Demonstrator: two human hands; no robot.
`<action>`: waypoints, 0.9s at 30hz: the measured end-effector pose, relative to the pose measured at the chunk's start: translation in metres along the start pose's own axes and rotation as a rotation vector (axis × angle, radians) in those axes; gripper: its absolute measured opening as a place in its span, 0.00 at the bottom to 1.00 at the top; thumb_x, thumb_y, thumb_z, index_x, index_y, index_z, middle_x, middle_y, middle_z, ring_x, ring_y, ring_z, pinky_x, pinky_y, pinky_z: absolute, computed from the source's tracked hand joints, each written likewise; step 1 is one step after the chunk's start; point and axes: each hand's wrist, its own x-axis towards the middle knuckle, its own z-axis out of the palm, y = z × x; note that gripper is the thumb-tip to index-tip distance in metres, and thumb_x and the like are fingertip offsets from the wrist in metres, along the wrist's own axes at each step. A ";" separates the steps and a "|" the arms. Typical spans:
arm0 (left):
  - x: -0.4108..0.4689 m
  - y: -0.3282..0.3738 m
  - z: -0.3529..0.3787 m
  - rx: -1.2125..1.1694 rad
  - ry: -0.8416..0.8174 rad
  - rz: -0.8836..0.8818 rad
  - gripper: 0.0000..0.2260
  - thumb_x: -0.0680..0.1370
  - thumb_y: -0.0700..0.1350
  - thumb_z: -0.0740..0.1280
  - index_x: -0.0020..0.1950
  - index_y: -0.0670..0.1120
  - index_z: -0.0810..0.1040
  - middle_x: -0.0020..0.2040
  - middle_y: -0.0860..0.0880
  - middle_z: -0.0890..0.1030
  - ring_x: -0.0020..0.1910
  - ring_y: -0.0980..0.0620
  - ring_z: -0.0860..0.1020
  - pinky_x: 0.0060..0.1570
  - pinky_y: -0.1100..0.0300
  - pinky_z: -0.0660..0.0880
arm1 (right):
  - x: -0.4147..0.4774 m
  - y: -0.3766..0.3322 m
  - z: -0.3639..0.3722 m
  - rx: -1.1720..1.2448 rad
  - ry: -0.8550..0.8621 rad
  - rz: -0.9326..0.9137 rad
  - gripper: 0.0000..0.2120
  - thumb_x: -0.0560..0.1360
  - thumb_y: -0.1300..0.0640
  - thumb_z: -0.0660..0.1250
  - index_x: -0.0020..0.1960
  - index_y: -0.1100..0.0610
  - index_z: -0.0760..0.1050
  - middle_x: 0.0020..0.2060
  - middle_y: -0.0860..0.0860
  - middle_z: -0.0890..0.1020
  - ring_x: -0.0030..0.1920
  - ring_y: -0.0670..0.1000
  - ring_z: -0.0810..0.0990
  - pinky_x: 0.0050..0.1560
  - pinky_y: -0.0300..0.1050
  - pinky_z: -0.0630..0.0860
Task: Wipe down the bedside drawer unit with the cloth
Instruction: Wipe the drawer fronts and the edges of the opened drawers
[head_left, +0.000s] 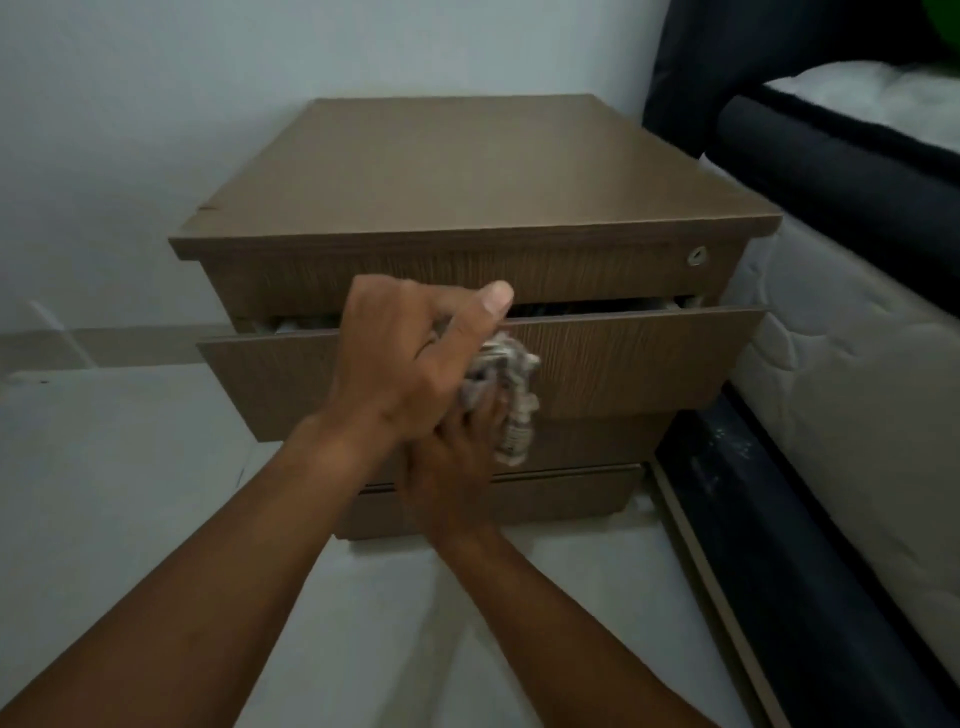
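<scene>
A brown wood-grain bedside drawer unit (467, 171) stands against the white wall, its second drawer (639, 358) pulled partly out. In front of that drawer both hands meet around a crumpled pale patterned cloth (506, 395). My left hand (410, 358) lies on top, thumb raised near the drawer's top edge, its fingers closed over the cloth. My right hand (457, 462) sits underneath, fingers curled up into the cloth. A strip of the cloth hangs down over the lower drawer front.
A bed with a white quilted mattress (852, 395) and dark frame (810, 156) stands close on the right of the unit. A keyhole (696, 255) sits in the top drawer front. White floor (130, 467) spreads to the left and front.
</scene>
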 end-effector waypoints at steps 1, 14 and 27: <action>0.001 -0.005 0.001 -0.012 -0.003 -0.006 0.38 0.81 0.65 0.49 0.33 0.36 0.81 0.31 0.37 0.82 0.32 0.39 0.81 0.38 0.46 0.75 | -0.003 -0.005 0.011 -0.046 -0.013 -0.161 0.14 0.83 0.51 0.57 0.60 0.52 0.80 0.62 0.55 0.81 0.67 0.66 0.75 0.73 0.59 0.61; -0.068 -0.064 -0.056 0.510 0.313 -0.216 0.19 0.80 0.58 0.57 0.58 0.51 0.83 0.54 0.52 0.85 0.55 0.56 0.78 0.57 0.53 0.58 | 0.032 0.098 -0.047 -0.450 0.010 -0.478 0.17 0.76 0.50 0.64 0.64 0.51 0.69 0.72 0.52 0.67 0.72 0.63 0.63 0.72 0.58 0.56; -0.079 -0.066 -0.082 0.011 0.290 -0.353 0.32 0.77 0.68 0.47 0.76 0.54 0.67 0.69 0.51 0.77 0.71 0.54 0.71 0.74 0.50 0.56 | 0.074 -0.043 0.021 -0.648 -0.417 -1.085 0.27 0.75 0.49 0.50 0.70 0.51 0.74 0.73 0.52 0.72 0.76 0.58 0.64 0.76 0.57 0.35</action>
